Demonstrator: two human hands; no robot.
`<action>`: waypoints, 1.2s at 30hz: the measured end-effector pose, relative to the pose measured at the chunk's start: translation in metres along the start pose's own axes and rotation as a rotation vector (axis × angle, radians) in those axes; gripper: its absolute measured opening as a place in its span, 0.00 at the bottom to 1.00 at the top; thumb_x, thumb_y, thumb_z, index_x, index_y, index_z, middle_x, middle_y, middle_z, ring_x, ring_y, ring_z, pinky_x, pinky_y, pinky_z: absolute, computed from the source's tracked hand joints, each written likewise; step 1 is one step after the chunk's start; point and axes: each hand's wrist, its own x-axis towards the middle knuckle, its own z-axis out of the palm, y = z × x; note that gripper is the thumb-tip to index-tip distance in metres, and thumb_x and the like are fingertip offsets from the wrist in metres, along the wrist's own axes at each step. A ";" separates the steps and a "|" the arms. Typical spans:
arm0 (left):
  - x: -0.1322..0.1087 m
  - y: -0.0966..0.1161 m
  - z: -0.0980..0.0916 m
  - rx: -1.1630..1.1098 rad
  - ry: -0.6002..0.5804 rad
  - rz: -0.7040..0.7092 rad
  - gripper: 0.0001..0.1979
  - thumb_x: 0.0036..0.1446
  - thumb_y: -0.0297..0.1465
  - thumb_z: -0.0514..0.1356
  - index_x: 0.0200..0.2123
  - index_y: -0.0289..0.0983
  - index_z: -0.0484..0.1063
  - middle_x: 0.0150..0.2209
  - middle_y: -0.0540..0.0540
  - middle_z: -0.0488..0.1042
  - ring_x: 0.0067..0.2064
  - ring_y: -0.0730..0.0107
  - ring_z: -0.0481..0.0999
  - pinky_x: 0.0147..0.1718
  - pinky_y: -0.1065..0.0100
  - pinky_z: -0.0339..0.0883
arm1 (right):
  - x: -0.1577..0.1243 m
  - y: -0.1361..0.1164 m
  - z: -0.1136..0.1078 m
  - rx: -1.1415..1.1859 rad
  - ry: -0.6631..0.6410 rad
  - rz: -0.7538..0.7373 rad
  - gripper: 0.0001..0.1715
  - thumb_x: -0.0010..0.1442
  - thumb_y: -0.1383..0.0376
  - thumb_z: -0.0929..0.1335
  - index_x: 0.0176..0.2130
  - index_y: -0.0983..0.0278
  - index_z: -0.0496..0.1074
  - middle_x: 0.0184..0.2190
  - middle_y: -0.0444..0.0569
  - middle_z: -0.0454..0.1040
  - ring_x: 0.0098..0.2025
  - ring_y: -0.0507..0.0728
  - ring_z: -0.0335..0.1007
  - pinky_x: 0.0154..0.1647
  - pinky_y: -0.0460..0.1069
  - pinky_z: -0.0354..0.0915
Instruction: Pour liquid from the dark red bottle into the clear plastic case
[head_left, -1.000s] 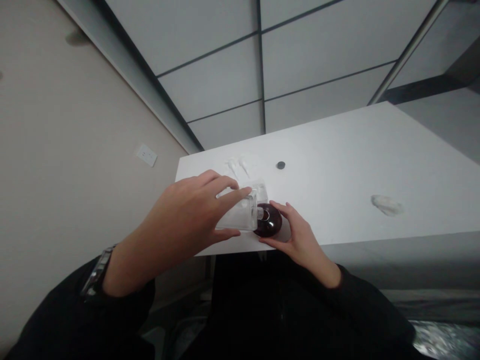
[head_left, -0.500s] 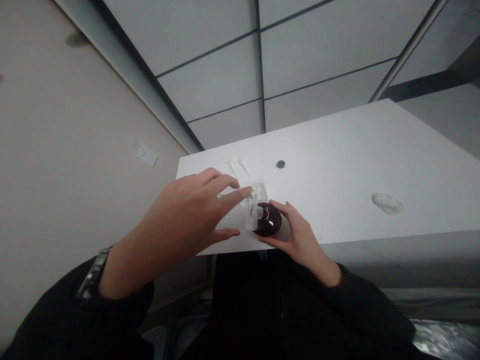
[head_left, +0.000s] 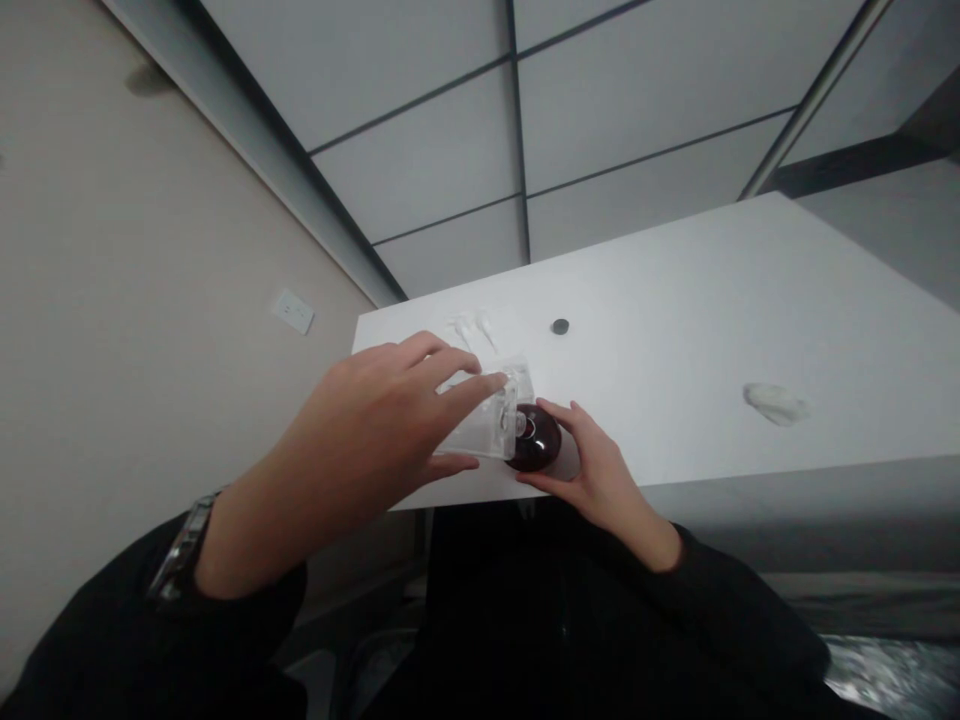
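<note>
My left hand (head_left: 375,440) grips a clear square bottle (head_left: 484,425), tipped on its side with its neck over a round dark red container (head_left: 536,440). My right hand (head_left: 592,465) curls round that dark container and steadies it near the front edge of the white table (head_left: 675,340). The bottle's neck touches or sits just above the container's opening; I cannot tell whether liquid runs. A watch shows on my left wrist.
Further back on the table lie two small white dropper-like pieces (head_left: 472,328) and a small dark round cap (head_left: 560,325). A crumpled white wad (head_left: 776,403) sits to the right. A wall with a socket (head_left: 294,311) stands at the left.
Both hands, the bottle and the container stay together; they have shifted only slightly upward in view as the camera moved a little.
</note>
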 end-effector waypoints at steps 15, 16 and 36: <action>0.003 0.001 -0.004 0.021 0.000 0.042 0.26 0.63 0.38 0.70 0.62 0.43 0.72 0.56 0.40 0.79 0.54 0.49 0.79 0.45 0.55 0.77 | 0.001 0.002 0.000 -0.010 -0.011 0.017 0.46 0.57 0.52 0.79 0.68 0.54 0.65 0.62 0.55 0.78 0.64 0.72 0.76 0.73 0.76 0.58; 0.003 0.002 -0.004 0.016 0.006 0.043 0.26 0.63 0.37 0.70 0.62 0.43 0.72 0.56 0.40 0.80 0.54 0.48 0.79 0.45 0.55 0.77 | 0.001 0.002 0.000 -0.011 -0.008 0.014 0.46 0.57 0.52 0.79 0.68 0.54 0.65 0.62 0.55 0.78 0.63 0.72 0.77 0.73 0.76 0.58; 0.014 0.012 -0.015 0.095 -0.052 0.067 0.21 0.63 0.35 0.69 0.58 0.42 0.75 0.55 0.39 0.80 0.53 0.49 0.78 0.45 0.55 0.76 | 0.001 0.000 0.000 -0.005 -0.009 0.017 0.44 0.57 0.53 0.79 0.67 0.54 0.66 0.61 0.55 0.80 0.63 0.73 0.77 0.72 0.77 0.60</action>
